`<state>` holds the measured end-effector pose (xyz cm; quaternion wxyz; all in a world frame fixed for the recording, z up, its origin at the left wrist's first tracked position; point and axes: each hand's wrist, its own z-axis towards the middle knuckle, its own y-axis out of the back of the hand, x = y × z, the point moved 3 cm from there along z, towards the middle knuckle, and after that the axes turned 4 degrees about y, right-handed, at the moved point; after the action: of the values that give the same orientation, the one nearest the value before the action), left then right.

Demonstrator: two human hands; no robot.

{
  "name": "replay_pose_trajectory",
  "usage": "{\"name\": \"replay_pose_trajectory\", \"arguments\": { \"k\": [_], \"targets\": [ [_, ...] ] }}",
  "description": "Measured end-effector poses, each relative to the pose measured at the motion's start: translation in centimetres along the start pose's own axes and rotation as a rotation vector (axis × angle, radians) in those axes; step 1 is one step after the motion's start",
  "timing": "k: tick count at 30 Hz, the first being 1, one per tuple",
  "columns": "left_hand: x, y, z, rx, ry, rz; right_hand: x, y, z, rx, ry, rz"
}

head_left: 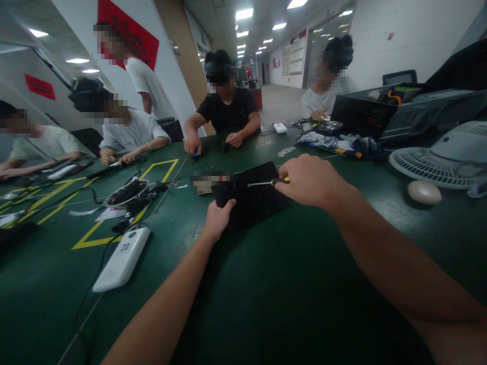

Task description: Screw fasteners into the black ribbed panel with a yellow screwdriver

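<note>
My left hand [218, 221] grips the near left edge of a flat black panel [258, 205], thumb on top. The panel lies tilted over the green table; I cannot make out exactly what it is. My right hand [315, 181] is closed round the black and yellow handle of a screwdriver [262, 183]. Its thin metal shaft points left across the panel, with the tip close to the panel's surface; whether it touches I cannot tell. Just beyond the left hand, a small box-like thing [205, 183], partly blurred out, sits by the panel's far left corner.
On the green table [243, 314], a white power bank [124, 258] marked 22 lies left, near a bowl of black parts [127, 193] and cables. To the right are a white fan [449, 152], a pale oval object [424, 192] and cloth [338, 142]. Several people sit opposite.
</note>
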<state>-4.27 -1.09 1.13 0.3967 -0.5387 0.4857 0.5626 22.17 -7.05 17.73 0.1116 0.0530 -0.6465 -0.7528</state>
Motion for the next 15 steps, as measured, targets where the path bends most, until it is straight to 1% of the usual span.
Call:
{"name": "replay_pose_trajectory", "arguments": {
  "k": [4, 15],
  "targets": [
    [-0.05, -0.02, 0.02, -0.004, 0.001, 0.0, 0.2, 0.07, -0.03, 0.005, 0.004, 0.009],
    [-0.27, -0.1, -0.23, 0.009, -0.004, -0.011, 0.39, -0.54, 0.19, 0.019, 0.002, 0.011]
  ]
}}
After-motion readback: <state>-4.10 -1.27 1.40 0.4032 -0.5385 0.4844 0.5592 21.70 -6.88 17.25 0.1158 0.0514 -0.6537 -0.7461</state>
